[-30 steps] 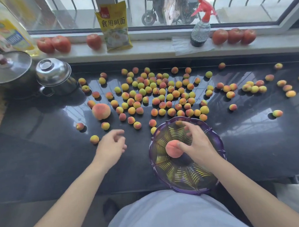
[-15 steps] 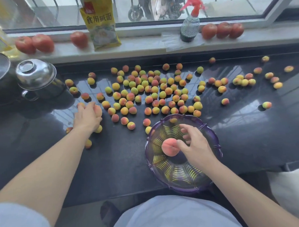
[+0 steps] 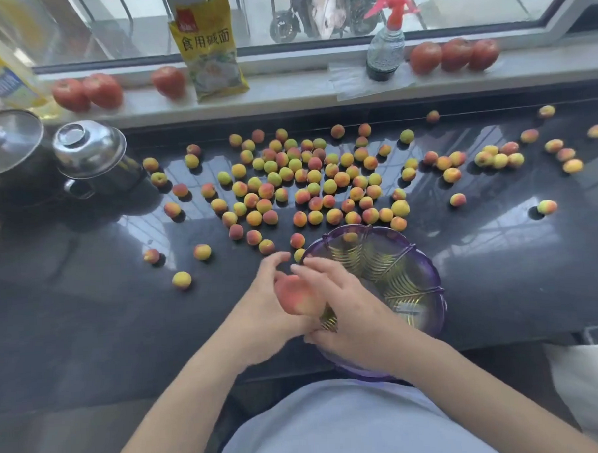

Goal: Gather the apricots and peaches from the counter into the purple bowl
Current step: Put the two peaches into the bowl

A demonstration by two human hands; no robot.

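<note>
- Left hand (image 3: 260, 306) cups a peach (image 3: 295, 296) from below and behind, fingers curled round it, just at the near-left rim of the purple bowl (image 3: 427, 289).
- Right hand (image 3: 342, 305) lies over the bowl's near edge, its fingers loosely spread and touching the same peach from the right; whether it truly grips the fruit cannot be told.
- Judging by its size beside the small fruit, the peach is the heavier piece: soft-skinned, easily bruised, round enough to roll. Best held in the palm with broad, gentle contact, then lowered into the bowl, not dropped.
- Apricots (image 3: 309, 188) lie scattered across the dark worktop (image 3: 89, 321) beyond the bowl, thickest in the middle, with strays far right and left. They look light and firm; several could be scooped at once, though they will roll on the glossy surface.
- Bowl's ribbed inside shows almost bare, so most of the gathering remains.
</note>
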